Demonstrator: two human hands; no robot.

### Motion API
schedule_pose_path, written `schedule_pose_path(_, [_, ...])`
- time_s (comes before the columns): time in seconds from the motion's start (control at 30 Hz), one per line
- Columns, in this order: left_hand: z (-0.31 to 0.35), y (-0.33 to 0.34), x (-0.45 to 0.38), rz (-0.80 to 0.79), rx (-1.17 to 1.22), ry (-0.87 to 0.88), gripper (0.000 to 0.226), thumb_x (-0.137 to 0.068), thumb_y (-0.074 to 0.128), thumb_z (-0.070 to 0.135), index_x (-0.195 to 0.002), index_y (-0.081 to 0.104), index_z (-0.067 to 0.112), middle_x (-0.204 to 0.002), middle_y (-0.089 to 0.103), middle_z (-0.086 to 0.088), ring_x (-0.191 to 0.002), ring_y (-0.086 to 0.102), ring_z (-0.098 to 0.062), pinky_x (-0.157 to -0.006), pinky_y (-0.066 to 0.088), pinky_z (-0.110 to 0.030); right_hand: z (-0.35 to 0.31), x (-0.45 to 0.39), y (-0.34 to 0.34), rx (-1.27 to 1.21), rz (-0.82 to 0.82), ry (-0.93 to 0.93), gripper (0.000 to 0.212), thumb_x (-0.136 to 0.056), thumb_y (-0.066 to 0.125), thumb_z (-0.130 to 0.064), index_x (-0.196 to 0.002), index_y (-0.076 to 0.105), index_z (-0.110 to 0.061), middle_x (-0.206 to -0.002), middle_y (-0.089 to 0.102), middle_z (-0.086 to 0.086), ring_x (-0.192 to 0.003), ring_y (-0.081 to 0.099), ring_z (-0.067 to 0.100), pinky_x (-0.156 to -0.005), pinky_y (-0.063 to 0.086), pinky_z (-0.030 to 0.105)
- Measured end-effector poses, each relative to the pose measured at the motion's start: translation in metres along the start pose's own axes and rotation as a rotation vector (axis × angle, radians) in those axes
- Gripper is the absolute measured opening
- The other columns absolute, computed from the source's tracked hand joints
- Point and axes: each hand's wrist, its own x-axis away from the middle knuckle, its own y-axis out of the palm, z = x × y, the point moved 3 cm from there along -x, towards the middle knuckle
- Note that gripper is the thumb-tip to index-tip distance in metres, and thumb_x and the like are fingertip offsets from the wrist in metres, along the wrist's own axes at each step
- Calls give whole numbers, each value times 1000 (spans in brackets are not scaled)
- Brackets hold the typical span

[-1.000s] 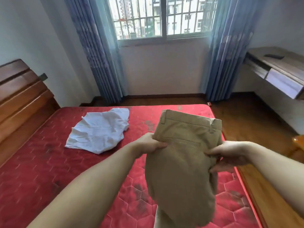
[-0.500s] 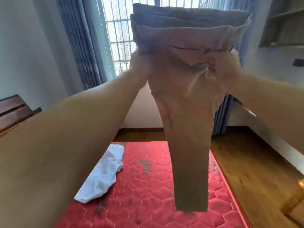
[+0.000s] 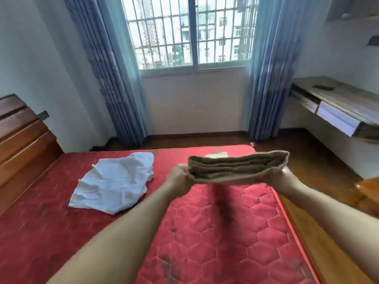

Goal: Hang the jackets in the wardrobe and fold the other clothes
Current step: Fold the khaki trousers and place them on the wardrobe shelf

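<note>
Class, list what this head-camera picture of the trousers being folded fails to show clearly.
- Trousers: legs blurred by motion below the waistband.
- Right hand: fingers hidden under the cloth.
- Left hand: fingertips hidden in the cloth.
- Small pale item on the mattress: mostly hidden behind the trousers.
- Wardrobe: outside the picture.

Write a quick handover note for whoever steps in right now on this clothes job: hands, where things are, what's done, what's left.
Left hand and right hand each grip one end of the khaki trousers, held level above the red mattress.
The white shirt lies crumpled on the mattress to the left.
Done: trousers look folded into a flat bundle, not yet set down.
Left: lay the trousers down, then fold the shirt. No jackets or wardrobe in view.
</note>
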Motion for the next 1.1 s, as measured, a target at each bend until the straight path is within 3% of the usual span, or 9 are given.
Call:
schedule_pose_path(0.07, [-69,41,36,-112,-281,-44,15,-82,56,14,-73,68,11,-72,55,5,-75,48,-6,-60,33,-22,61,43,22,15,-157,93,22,-77,70,-14,-99,75,-15,-101,76,4,-99,71,23,-86,58,39])
schedule_pose_path(0.2, [-180,111,121,-311,-401,-257,22,-74,47,22,-77,66,9,-75,67,-2,-80,61,-7,-67,48,-29,169,133,63,-10,-377,295,39,-83,61,16,-94,71,-20,-85,74,-18,-85,68,0,-74,53,15])
schedule_pose_path(0.33, [-253,152,184,-506,-481,-501,18,-84,51,26,-77,62,14,-91,73,-6,-92,69,-21,-64,43,-27,277,207,89,136,-538,322,41,-91,58,-6,-129,62,-22,-127,66,-5,-120,61,16,-103,48,44])
schedule_pose_path(0.4, [-272,163,206,-612,-438,-566,18,-83,59,32,-83,67,15,-81,70,3,-76,65,-10,-61,43,-22,307,231,93,143,-609,451,45,-86,55,-14,-128,61,-31,-126,65,-13,-117,61,10,-100,50,40])
schedule_pose_path(0.5, [-281,173,224,-731,-345,-601,30,-71,58,40,-89,71,19,-84,68,6,-71,54,-6,-69,51,-26,317,243,96,128,-591,631,51,-64,60,-27,-115,70,-29,-118,70,4,-95,63,6,-83,54,30])
schedule_pose_path(0.7, [-295,181,220,-771,-119,-737,17,-80,67,39,-86,69,23,-82,66,12,-71,59,-4,-65,44,-17,323,235,95,114,-545,852,43,-55,62,-28,-93,72,-10,-89,76,1,-85,72,14,-76,57,32])
schedule_pose_path(0.8, [-312,194,223,-805,23,-902,18,-85,69,35,-92,68,19,-83,67,5,-70,59,-12,-66,44,-25,342,240,99,59,-564,1027,63,-49,69,-32,-105,68,-3,-98,75,14,-97,70,30,-90,53,45])
schedule_pose_path(0.93, [-342,216,242,-972,13,-1103,23,-86,69,38,-99,63,21,-86,64,4,-64,57,-11,-65,46,-24,368,255,110,99,-722,1211,53,-61,70,-25,-111,65,-9,-97,76,10,-89,73,25,-80,56,33])
schedule_pose_path(1.1, [-389,233,227,-674,97,-996,27,-81,69,43,-93,68,19,-83,65,4,-67,57,-11,-64,47,-24,415,237,125,176,-506,1117,29,-77,74,-28,-96,71,-5,-77,74,4,-66,70,16,-62,55,27])
